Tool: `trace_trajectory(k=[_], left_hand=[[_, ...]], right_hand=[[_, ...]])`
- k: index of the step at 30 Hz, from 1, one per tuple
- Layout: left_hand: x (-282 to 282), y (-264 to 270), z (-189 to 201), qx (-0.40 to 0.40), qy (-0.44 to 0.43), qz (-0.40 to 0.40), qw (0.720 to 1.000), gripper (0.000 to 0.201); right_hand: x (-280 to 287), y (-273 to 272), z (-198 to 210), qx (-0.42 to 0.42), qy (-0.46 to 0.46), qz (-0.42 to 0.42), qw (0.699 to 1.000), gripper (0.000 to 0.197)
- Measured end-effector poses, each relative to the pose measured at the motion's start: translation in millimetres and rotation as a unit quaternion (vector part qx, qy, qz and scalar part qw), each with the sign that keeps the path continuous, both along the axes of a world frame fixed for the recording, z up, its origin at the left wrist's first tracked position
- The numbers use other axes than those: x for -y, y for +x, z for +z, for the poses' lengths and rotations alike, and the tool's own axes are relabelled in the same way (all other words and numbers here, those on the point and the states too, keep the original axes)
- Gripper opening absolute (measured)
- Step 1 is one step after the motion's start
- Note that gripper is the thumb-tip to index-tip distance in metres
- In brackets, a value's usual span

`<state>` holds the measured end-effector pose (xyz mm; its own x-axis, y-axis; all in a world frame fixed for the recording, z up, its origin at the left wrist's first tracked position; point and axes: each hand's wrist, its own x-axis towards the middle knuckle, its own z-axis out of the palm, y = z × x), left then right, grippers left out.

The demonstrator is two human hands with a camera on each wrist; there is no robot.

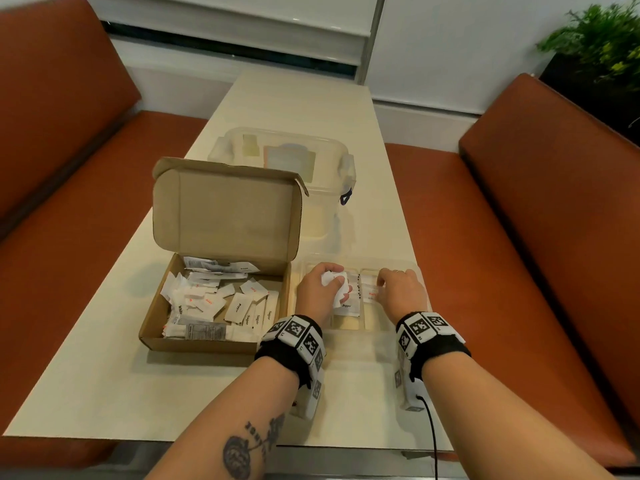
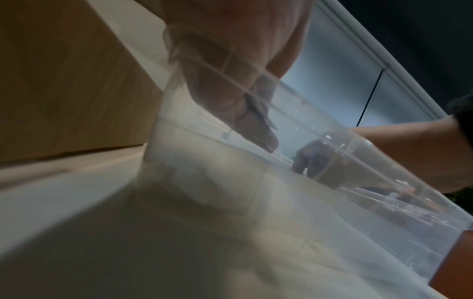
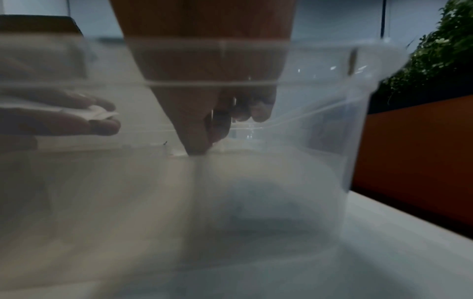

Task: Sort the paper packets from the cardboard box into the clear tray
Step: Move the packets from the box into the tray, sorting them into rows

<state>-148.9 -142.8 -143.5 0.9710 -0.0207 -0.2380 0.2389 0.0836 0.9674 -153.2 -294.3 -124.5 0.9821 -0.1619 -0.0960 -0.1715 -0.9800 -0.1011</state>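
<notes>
Over the clear tray (image 1: 419, 271), left hand (image 1: 320, 289) clutches packets (image 1: 333, 279); right hand (image 1: 401, 291) dips, grip unclear.

Layout on the tabletop: three containers grouped toward its near half.

The cardboard box (image 1: 214, 306) is sitting left of centre, lid standing open at its far side, loose paper packets (image 1: 221, 303) lying inside. The clear tray (image 1: 360, 327) is lying just beside the box's right wall, toward the tabletop's right edge, packets resting in its compartments. A lidded plastic bin (image 1: 287, 157) is standing behind both, farther up the tabletop (image 1: 104, 375). Benches are flanking the left and right edges.
</notes>
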Motion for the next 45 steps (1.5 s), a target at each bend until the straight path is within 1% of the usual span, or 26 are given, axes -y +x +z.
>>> trace_trajectory(k=[2,6,10,13,17,20,24,26,27,29,30,33,34,38,42,45], left_hand=[[0,0,0,0.001,-0.002,0.002,1.0,0.015],[0,-1,1,0.001,0.001,0.0,1.0,0.014],[0,0,0,0.006,0.002,0.0,1.0,0.015],[0,0,-1,0.005,0.0,-0.001,1.0,0.015],[-1,0,-1,0.002,-0.006,-0.007,1.0,0.016],[-1,0,-1,0.005,-0.009,-0.012,1.0,0.021],[0,0,-1,0.005,-0.018,-0.024,1.0,0.022],[0,0,0,-0.005,-0.029,-0.034,0.999,0.021],[0,0,1,-0.013,-0.036,-0.037,0.999,0.021],[0,1,2,-0.027,-0.048,-0.045,0.997,0.021],[0,1,2,-0.032,-0.052,-0.048,0.997,0.021],[0,1,4,-0.035,-0.061,-0.052,0.996,0.021],[-1,1,4,-0.034,-0.06,-0.052,0.996,0.022],[-2,0,5,-0.032,-0.066,-0.048,0.996,0.025],[-2,0,6,-0.035,-0.06,-0.051,0.996,0.024],[-1,0,6,-0.038,-0.04,-0.06,0.997,0.02]], right_hand=[[0,0,0,0.005,0.012,-0.004,1.0,0.018],[2,2,1,-0.002,-0.001,0.005,1.0,0.018],[2,1,1,0.013,0.026,-0.01,1.0,0.017],[2,2,-2,0.009,0.017,-0.004,1.0,0.015],[2,3,-5,0.011,0.009,0.005,1.0,0.014],[2,4,-5,0.011,0.006,0.006,1.0,0.015],[2,3,-3,0.012,0.021,0.002,1.0,0.015],[0,3,0,0.03,0.056,-0.012,0.998,0.018],[-2,2,3,0.052,0.085,-0.024,0.995,0.018],[-7,1,9,0.105,0.153,-0.039,0.982,0.014],[-10,1,12,0.116,0.188,-0.038,0.975,0.013],[-20,1,17,0.09,0.306,-0.027,0.947,0.014],[-23,1,18,0.081,0.329,-0.025,0.94,0.014],[-26,-4,19,0.075,0.386,-0.044,0.919,0.011],[-28,-6,18,0.065,0.422,-0.059,0.902,0.007],[-26,-7,18,0.059,0.458,-0.077,0.884,0.014]])
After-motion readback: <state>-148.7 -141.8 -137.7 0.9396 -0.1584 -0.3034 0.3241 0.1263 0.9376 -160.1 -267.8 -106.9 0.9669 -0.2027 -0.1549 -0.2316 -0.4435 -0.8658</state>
